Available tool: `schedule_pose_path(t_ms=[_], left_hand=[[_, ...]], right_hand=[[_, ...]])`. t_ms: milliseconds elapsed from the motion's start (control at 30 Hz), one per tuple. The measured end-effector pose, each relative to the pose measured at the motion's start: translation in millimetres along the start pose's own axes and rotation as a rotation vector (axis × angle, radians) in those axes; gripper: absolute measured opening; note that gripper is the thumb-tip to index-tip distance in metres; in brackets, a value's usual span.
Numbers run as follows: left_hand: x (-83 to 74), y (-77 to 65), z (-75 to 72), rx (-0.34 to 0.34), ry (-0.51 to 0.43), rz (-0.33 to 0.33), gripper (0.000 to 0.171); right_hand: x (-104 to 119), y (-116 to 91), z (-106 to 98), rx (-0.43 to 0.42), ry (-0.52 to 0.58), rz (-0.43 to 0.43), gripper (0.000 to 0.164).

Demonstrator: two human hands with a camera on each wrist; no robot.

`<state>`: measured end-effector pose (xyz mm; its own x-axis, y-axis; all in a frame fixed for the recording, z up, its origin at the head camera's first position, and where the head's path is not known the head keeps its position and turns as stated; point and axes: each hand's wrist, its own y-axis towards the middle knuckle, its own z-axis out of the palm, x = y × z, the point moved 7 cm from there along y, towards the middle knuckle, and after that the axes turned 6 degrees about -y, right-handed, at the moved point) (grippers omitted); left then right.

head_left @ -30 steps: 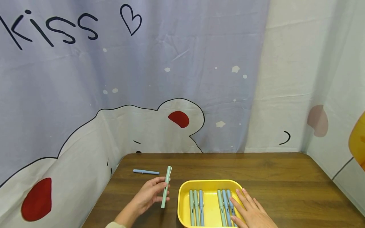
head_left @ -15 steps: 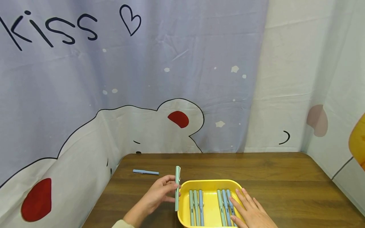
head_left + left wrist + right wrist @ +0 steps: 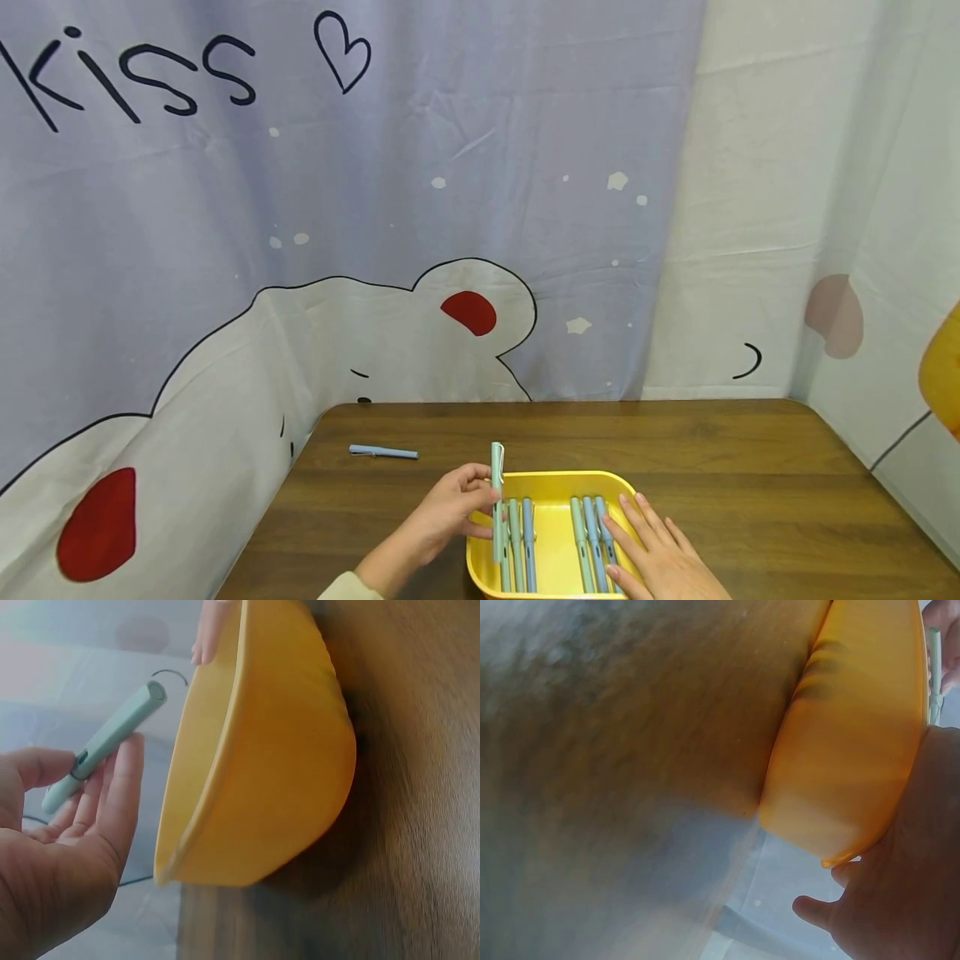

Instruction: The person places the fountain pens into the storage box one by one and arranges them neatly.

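Note:
My left hand (image 3: 448, 510) pinches a pale green pen (image 3: 497, 475) between thumb and fingers. In the head view the pen stands nearly upright over the left side of a yellow plastic bin (image 3: 555, 542), its clip toward the top. The left wrist view has the pen (image 3: 112, 739) outside the bin's rim line, apart from the wall. My right hand (image 3: 660, 550) lies with fingers spread over the bin's right rim. Inside the bin, two green pens and a blue pen (image 3: 529, 533) lie at left; a green pen (image 3: 581, 533) and two blue ones lie at right, partly under the fingers.
Another blue pen (image 3: 384, 452) lies on the wooden table (image 3: 720, 454) at the back left. A printed curtain (image 3: 585, 208) hangs behind the table and along both sides.
My left hand has carried the green pen rightward, from beside the bin to over its left edge, and the pen has turned from slanted to upright. The right hand stays on the rim.

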<state>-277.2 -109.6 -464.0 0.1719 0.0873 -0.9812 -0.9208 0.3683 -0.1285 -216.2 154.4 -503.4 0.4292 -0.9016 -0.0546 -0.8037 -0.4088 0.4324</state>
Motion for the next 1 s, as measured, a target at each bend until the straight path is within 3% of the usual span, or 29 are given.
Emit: schedule_pose_path(t_ms=[167, 400, 833, 1000], left_hand=[[6.2, 4.5, 8.1, -0.013, 0.007, -0.012, 0.038], [12.4, 9.3, 23.2, -0.010, 0.018, -0.029, 0.037], [24.8, 17.0, 40.4, 0.015, 0.031, -0.057, 0.035], [28.8, 19.9, 44.6, 0.026, 0.027, -0.067, 0.035]], right_hand=[[0, 0, 0, 0.022, -0.001, 0.020, 0.061], [-2, 1, 1, 0.141, 0.070, 0.085, 0.061], [0, 1, 0, 0.098, 0.071, 0.051, 0.058], [-1, 1, 0, 0.128, 0.074, 0.066, 0.059]])
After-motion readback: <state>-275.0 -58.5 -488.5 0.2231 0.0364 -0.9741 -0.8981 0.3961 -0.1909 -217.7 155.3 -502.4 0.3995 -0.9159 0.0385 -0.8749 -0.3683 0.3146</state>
